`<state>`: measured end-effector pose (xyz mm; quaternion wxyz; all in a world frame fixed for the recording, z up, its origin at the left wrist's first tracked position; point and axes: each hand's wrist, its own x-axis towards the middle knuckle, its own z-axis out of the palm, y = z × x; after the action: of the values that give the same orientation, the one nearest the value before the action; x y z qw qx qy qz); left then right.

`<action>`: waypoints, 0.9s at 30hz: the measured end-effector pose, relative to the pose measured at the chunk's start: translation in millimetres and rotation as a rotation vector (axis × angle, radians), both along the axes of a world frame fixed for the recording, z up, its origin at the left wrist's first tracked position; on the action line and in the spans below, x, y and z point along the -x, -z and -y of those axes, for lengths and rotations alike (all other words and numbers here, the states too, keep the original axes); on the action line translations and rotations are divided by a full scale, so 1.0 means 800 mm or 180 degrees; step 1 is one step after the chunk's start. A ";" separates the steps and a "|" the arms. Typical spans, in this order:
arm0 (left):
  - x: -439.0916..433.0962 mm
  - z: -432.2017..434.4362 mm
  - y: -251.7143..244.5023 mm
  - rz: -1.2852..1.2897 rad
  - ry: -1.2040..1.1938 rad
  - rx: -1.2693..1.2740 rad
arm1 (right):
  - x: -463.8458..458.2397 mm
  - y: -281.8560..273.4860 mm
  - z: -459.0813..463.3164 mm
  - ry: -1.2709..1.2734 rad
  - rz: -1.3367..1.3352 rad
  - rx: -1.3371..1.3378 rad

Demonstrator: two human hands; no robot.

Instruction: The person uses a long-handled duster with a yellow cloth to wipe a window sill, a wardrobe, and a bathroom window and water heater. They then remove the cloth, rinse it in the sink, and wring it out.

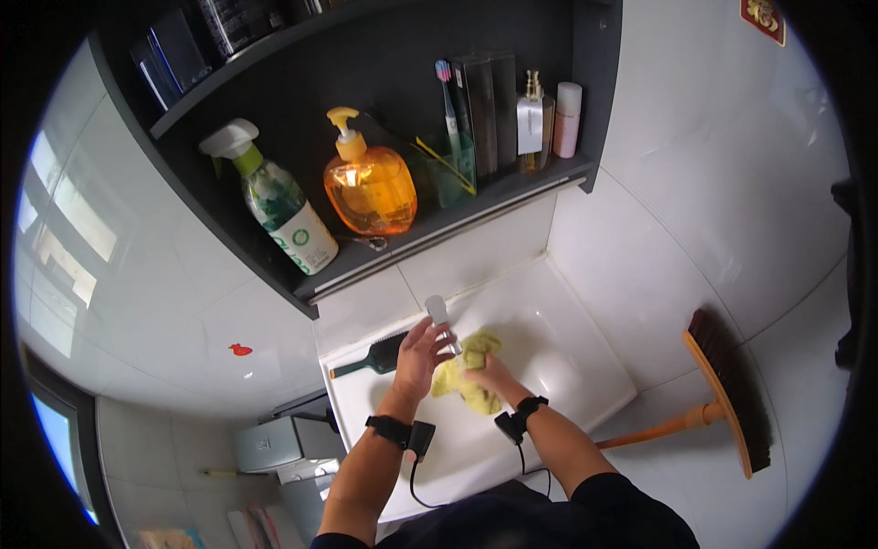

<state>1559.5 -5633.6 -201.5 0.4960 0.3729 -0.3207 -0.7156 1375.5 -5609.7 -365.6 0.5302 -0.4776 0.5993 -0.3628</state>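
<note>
A yellow-green cloth [484,396] hangs bunched over the white washbasin [576,364], with my right hand [494,376] closed on its middle. Just to its left, my left hand [422,353] is at the metal faucet [437,310], fingers spread and some of them touching its body; whether they grip it is hard to tell. The cloth lies close beneath the faucet's spout. Behind my left hand, a dark green hairbrush [379,357] rests on the basin's left ledge. Both wrists carry black straps with small cabled devices.
Above the basin, a dark shelf [473,209] holds a spray bottle [285,206], an orange pump bottle [374,185], a toothbrush in a green cup [458,165] and cosmetic bottles. To the right stands a broom [720,405]. A grey box [271,445] is at lower left.
</note>
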 end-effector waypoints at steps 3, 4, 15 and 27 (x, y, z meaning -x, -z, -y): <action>-0.030 -0.001 0.050 0.0894 -0.0098 -0.0460 | -0.011 -0.008 0.001 -0.0409 -0.0045 -0.0144; -0.039 -0.003 0.068 0.1088 -0.0141 -0.0569 | -0.014 -0.014 0.000 -0.0519 -0.0123 -0.0199; -0.054 -0.017 0.143 0.0310 0.0605 -0.1772 | -0.041 -0.063 -0.002 -0.0397 0.1263 -0.0405; -0.026 -0.012 0.146 -0.0103 0.0140 -0.0508 | 0.011 -0.045 -0.019 0.0661 0.1731 -0.1263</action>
<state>1580.1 -5623.7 -317.9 0.4540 0.3925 -0.2627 -0.7555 1366.6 -5594.9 -329.5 0.7132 -0.1877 0.5403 -0.4052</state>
